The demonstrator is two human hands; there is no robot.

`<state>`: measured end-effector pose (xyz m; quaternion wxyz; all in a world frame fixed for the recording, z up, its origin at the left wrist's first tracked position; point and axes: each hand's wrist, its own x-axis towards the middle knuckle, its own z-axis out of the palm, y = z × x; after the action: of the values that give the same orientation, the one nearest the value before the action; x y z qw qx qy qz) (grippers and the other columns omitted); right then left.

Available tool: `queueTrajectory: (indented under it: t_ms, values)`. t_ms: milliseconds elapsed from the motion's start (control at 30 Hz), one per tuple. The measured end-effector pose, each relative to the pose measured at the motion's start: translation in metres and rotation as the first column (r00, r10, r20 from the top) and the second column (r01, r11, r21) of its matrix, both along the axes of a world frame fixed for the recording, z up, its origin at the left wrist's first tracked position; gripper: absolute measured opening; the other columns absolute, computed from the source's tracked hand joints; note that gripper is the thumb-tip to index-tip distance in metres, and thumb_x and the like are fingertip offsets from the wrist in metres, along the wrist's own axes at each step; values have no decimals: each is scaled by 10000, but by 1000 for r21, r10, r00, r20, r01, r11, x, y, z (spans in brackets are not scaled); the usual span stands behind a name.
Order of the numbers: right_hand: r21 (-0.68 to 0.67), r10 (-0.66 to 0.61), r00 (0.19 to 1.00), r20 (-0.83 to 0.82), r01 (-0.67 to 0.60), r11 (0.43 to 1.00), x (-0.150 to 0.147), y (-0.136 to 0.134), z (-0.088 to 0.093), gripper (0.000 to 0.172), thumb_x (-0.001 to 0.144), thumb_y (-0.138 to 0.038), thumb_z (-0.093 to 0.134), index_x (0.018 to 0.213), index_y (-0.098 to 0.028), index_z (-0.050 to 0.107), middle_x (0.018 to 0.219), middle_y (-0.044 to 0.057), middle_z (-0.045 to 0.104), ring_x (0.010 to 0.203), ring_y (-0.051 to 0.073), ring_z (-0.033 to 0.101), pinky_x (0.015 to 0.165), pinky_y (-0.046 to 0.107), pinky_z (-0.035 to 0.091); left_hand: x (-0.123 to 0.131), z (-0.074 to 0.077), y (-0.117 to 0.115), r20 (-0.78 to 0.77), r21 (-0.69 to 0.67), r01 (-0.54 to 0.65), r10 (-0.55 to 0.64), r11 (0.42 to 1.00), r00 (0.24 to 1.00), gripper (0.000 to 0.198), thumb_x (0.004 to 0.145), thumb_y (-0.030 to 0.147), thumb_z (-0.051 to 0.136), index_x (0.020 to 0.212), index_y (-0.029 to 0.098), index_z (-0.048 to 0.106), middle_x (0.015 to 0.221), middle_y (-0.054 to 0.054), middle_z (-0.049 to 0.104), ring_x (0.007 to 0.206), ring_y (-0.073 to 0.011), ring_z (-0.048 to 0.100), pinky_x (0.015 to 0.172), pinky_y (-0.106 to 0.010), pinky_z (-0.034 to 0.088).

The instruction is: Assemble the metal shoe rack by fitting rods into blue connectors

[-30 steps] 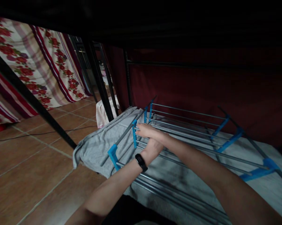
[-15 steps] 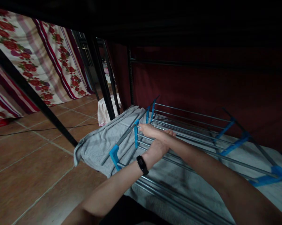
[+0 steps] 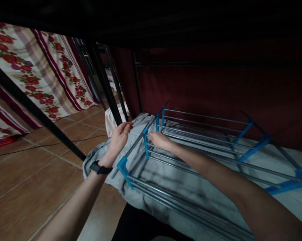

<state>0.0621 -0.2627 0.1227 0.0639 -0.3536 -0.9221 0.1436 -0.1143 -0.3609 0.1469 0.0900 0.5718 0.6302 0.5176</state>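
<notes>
A drying rack (image 3: 181,200) of grey metal tubes with blue plastic joints lies across a grey blanket (image 3: 103,147). My right hand (image 3: 159,138) is closed around one of its tubes, just right of a blue joint (image 3: 146,144). My left hand (image 3: 119,135), with a dark band on its wrist, is held over the blanket, left of the rack. Its fingers stretch out to the right and nothing shows in them. The right-hand fingertips are partly hidden.
A dark frame post (image 3: 107,87) stands at the left, with a slanting bar (image 3: 38,108) nearer me. Dark red cloth (image 3: 203,87) hangs behind the rack. A floral curtain (image 3: 45,73) and a cable (image 3: 70,142) on the tiled floor (image 3: 17,174) are farther left.
My left hand has come away from the rack beside my right forearm and moved left over the blanket. My right hand stays on the tube by the blue joint.
</notes>
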Motion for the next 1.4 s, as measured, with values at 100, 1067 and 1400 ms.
queueTrajectory:
  t_ms: [100, 1067, 1400]
  values:
    - [31, -11, 1000, 19, 10, 999, 0, -3, 0, 274, 977, -264, 388, 1117, -225, 620, 1106, 94, 705, 1044, 213, 647, 776, 260, 424, -16, -17, 39, 337, -222, 215, -132, 951, 932, 457, 814, 496, 604, 1060, 117, 677, 951, -102, 688, 919, -236, 620, 812, -342, 493]
    - [101, 35, 996, 85, -43, 994, 0, -8, -6, 321, 995, -284, 311, 1186, -202, 556, 1112, 132, 698, 990, 246, 674, 780, 315, 454, 5, -62, 85, 694, -184, 558, -295, 809, 657, 354, 831, 399, 617, 1082, 153, 660, 1000, -110, 696, 952, -252, 650, 863, -379, 512]
    - [37, 6, 998, 68, -8, 999, -1, 0, -3, 311, 995, -324, 327, 1141, -221, 581, 1088, 114, 705, 1006, 237, 668, 761, 291, 451, 4, -61, 84, 651, -212, 541, -295, 814, 699, 375, 830, 425, 609, 1075, 147, 664, 935, -93, 696, 875, -230, 652, 830, -362, 513]
